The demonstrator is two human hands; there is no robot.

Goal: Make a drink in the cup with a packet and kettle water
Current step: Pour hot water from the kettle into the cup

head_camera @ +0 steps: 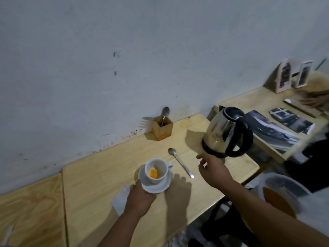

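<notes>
A white cup with orange powder at its bottom stands on a white saucer on the wooden table. My left hand grips the near edge of the saucer. A white packet lies flat on the table just left of that hand. My right hand hovers with fingers apart just in front of the steel kettle, which has a black handle and lid. It holds nothing. A metal spoon lies between cup and kettle.
A wooden holder with a spoon and fork stands against the wall. Photos lie on a second table at the right, where another person's hand shows. A bin sits on the floor beyond the table's right edge.
</notes>
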